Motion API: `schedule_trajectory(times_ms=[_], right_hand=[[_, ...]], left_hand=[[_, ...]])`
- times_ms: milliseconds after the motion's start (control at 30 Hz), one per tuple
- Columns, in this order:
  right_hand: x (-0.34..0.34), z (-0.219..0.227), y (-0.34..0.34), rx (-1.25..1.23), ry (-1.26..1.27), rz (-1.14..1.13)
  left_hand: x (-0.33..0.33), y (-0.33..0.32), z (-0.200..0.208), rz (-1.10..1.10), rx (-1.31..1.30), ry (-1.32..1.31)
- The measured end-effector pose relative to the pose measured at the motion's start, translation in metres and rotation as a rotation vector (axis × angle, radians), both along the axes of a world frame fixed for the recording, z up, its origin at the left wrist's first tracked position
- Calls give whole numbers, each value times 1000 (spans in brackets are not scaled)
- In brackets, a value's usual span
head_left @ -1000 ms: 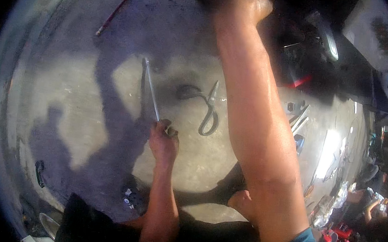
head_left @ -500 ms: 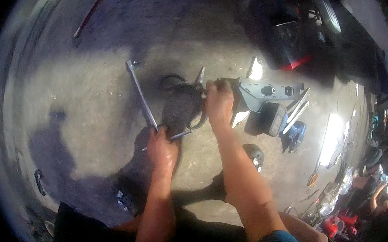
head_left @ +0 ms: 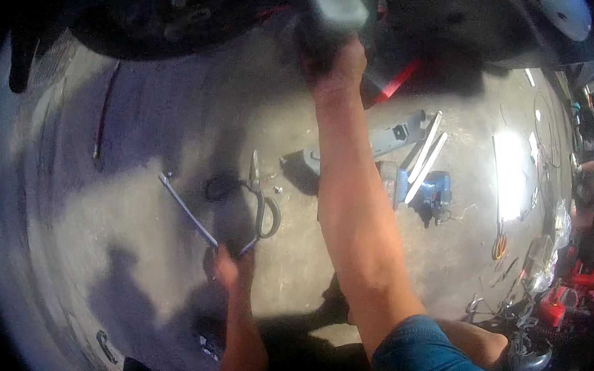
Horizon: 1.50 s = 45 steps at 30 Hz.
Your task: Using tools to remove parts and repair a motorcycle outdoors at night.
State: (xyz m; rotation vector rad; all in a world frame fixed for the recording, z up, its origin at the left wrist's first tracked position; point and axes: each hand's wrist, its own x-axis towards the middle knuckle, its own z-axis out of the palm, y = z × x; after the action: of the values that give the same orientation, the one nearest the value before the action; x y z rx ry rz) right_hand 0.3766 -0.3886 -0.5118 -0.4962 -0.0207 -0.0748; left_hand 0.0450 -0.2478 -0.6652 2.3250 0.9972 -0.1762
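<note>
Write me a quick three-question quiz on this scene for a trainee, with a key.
1. Short answer: What is the left hand holding?
2. True or false: In the picture, the scissors lie to the left of the blue tool.
3. Multiple choice: How many white strips lie close by the blue tool? A) one B) two C) four

Key:
1. A long metal tool with a thin shaft.
2. True.
3. B, two.
</note>
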Motion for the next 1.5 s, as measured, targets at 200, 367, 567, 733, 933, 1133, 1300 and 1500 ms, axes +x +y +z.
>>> schedule_trajectory(times_ms=[200, 367, 567, 733, 933, 1133, 1300, 1500], right_hand=[[16, -14, -11, 78, 86, 136], [34, -28, -12, -24, 84, 105], [42, -42, -25, -267, 55, -54], [13, -7, 5, -93, 153, 48], [18, -38, -6, 49, 87, -29], [-28, 16, -3, -65, 150, -188], [-16, -9, -15, 200, 94, 35], [-6, -13, -12, 167, -32, 220]], left_hand=[[-3, 1, 4, 31, -10, -124], [-6, 11, -4, 13, 30, -87], [7, 0, 4, -65, 14, 115], [-21, 29, -18, 67, 2, -184], [0, 3, -5, -54, 55, -66], [-5, 12, -2, -52, 180, -137], [7, 5, 16, -100, 95, -57], [3, 6, 14, 24, -27, 24]])
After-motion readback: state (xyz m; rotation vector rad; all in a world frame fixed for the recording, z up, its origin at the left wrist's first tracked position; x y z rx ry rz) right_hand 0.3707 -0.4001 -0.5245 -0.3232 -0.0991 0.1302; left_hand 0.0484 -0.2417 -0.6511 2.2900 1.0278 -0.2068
